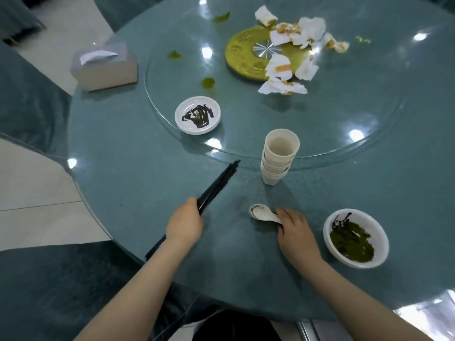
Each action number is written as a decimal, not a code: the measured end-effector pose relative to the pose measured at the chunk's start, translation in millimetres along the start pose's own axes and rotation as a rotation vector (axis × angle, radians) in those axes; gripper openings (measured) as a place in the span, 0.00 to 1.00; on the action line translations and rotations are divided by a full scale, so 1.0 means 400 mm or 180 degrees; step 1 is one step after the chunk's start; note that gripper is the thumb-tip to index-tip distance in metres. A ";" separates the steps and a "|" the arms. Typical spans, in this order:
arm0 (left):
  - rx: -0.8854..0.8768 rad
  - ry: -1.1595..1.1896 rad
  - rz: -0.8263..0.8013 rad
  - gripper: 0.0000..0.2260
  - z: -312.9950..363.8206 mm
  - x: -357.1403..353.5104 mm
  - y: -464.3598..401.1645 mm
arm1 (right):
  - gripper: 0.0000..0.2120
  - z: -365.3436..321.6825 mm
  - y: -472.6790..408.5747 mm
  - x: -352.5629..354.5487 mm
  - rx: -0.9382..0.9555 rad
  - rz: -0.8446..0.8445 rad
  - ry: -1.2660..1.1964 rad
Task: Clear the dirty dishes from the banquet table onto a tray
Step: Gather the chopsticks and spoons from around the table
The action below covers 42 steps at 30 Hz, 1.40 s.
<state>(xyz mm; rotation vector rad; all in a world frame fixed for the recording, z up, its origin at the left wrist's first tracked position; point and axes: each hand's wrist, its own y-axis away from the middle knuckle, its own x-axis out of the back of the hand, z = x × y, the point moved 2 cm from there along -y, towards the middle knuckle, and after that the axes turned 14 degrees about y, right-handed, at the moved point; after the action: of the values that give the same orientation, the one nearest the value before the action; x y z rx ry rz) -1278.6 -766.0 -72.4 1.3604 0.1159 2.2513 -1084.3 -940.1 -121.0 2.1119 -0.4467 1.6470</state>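
Left hand (184, 225) grips black chopsticks (216, 185). Right hand (294, 228) pinches stacked white spoons (262, 212) lying on the surface (138, 153). Cups (279, 156) stacked just beyond spoons; bowl (355, 238) right; saucer (197, 115) far left.

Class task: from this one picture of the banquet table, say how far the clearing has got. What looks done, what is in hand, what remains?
Done: the cups are stacked. In hand: the left hand holds a bundle of black chopsticks; the right hand has its grip on white spoons. Left: the small saucer, the bowl with green leftovers, and the used napkins. No tray is in view.
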 end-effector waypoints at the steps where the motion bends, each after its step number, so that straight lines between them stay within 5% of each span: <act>1: -0.0105 -0.0225 -0.0031 0.05 0.003 -0.012 -0.004 | 0.20 0.001 -0.003 -0.001 0.0007 -0.0002 0.0012; 11: -0.0528 -0.0507 -0.0321 0.14 0.007 -0.080 -0.032 | 0.23 -0.017 -0.002 0.017 -0.0074 -0.0105 0.0229; 21: -0.0738 -0.0581 -0.0310 0.42 -0.016 -0.081 0.005 | 0.27 0.030 0.212 0.037 -0.0473 0.0526 -0.0141; 29: -0.1038 -0.0176 -0.0209 0.38 0.009 -0.087 0.063 | 0.18 0.018 0.352 0.016 -0.0515 0.0675 -0.0196; 42: -0.2442 0.0535 -0.1004 0.23 0.085 -0.172 0.303 | 0.14 0.084 0.673 -0.077 -0.2331 0.0708 -0.0885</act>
<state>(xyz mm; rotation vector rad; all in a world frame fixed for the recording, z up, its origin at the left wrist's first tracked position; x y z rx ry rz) -1269.2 -909.1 -72.0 0.6856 -0.4095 1.8378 -1197.1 -1188.6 -122.7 1.7511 -1.1998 1.0404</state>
